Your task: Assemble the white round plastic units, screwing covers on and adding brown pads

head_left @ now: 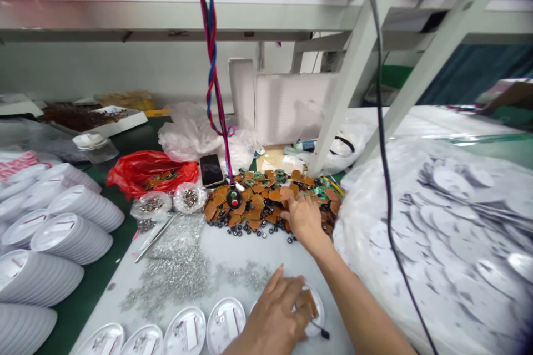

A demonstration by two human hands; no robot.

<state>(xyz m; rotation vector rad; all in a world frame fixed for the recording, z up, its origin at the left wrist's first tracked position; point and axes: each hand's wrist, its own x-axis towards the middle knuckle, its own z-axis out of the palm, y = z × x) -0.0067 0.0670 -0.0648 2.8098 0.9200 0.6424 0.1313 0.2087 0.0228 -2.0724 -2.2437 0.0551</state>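
My left hand [277,313] is over a white round plastic cover [318,310], its fingers apart and partly bent. Inside this cover sits a brown circuit board [308,302], and a short black lead with a small black end [325,334] hangs over the rim. The hand hides the cover's left part. My right hand [307,221] reaches to a heap of brown and green circuit boards [254,205], thumb and fingers apart, fingertips by one brown board [286,194]. More white covers [185,330] with pale strips inside lie in a row along the front.
Small metal parts [179,260] are scattered across the white work surface, beside tweezers [155,239]. Stacked white covers [69,238] stand left; a big plastic bag of white pieces [441,244] fills the right. Twisted wires [212,66] hang down with a black button unit [234,198]. A phone [211,170] lies behind.
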